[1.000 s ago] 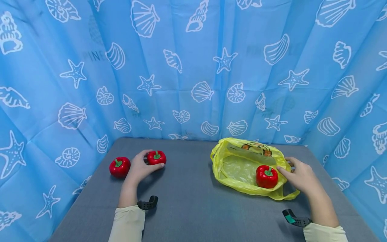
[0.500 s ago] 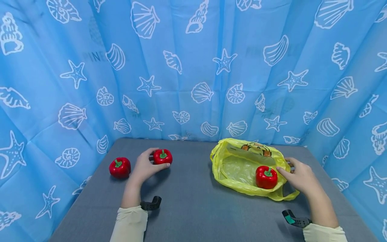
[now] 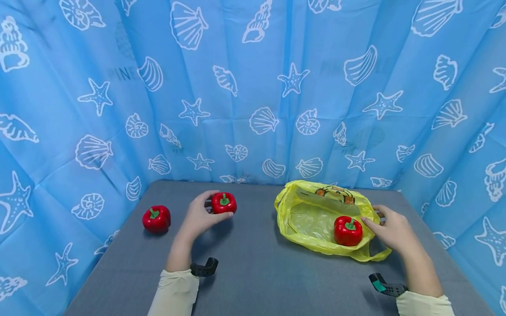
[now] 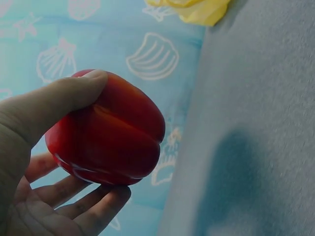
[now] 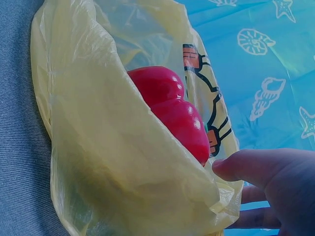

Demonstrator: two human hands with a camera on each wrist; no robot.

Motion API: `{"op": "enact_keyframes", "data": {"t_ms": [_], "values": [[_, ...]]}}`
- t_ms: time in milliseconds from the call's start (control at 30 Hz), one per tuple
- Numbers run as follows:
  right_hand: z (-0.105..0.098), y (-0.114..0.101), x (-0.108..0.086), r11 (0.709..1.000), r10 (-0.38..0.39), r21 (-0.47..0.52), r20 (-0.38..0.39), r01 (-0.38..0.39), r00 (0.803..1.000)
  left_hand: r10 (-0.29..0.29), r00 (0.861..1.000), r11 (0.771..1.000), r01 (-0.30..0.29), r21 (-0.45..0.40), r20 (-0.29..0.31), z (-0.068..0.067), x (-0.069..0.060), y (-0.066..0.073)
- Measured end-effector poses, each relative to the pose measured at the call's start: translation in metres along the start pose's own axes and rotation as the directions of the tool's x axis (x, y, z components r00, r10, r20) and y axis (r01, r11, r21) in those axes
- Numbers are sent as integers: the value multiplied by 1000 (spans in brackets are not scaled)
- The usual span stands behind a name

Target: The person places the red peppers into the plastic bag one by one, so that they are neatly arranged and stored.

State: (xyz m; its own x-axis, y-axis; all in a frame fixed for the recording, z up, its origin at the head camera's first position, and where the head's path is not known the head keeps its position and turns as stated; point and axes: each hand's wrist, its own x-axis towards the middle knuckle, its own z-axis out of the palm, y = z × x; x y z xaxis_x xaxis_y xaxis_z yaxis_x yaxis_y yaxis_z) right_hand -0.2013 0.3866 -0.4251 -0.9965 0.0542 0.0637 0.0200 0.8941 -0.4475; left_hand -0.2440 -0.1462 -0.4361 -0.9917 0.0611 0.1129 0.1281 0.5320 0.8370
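Note:
My left hand [image 3: 201, 217] grips a red bell pepper [image 3: 224, 203] with a green stem. In the left wrist view the thumb lies over this pepper [image 4: 110, 132] and the fingers sit under it, with a shadow on the table beyond. A yellow plastic bag [image 3: 306, 246] lies with its mouth open on the right side. Inside it, near the right rim, sits another red bell pepper [image 3: 348, 231]. My right hand [image 3: 395, 228] pinches the bag's right rim; in the right wrist view the thumb is inside the edge and the fingers behind it.
A third red bell pepper [image 3: 156, 219] rests on the grey table [image 3: 253, 276] to the left of my left hand. Behind the table hangs a blue curtain [image 3: 237, 87] with white shell prints. A loop of the bag trails toward the table's right side.
My left hand has carried its pepper to the right and slightly farther back, away from the pepper on the left. The right hand and the bag have stayed in place.

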Motion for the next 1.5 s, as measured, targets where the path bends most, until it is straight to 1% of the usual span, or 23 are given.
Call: {"op": "enact_keyframes", "data": {"t_ms": [233, 433, 767, 1233, 1400, 1500], "values": [[0, 0, -1, 1000, 3, 9, 8, -3, 1000, 22, 1000, 1000, -22, -11, 14, 11, -1, 5], [1, 0, -1, 1000, -4, 7, 0, 4, 1000, 24, 1000, 999, -24, -30, 11, 13, -3, 10], [-1, -1, -1, 1000, 0, 5, -3, 0, 1000, 64, 998, 996, -63, -57, 27, 18, -4, 18], [-2, -2, 0, 1000, 7, 11, -1, -7, 1000, 102, 994, 994, -100, -53, 36, 27, -5, 27], [-1, -2, 0, 1000, 6, 10, -3, -6, 1000, 106, 994, 993, -104, -47, 40, 32, -6, 31], [0, -2, -1, 1000, 9, 10, -3, -9, 1000, 107, 993, 993, -105, -57, 41, 34, -7, 34]]}}
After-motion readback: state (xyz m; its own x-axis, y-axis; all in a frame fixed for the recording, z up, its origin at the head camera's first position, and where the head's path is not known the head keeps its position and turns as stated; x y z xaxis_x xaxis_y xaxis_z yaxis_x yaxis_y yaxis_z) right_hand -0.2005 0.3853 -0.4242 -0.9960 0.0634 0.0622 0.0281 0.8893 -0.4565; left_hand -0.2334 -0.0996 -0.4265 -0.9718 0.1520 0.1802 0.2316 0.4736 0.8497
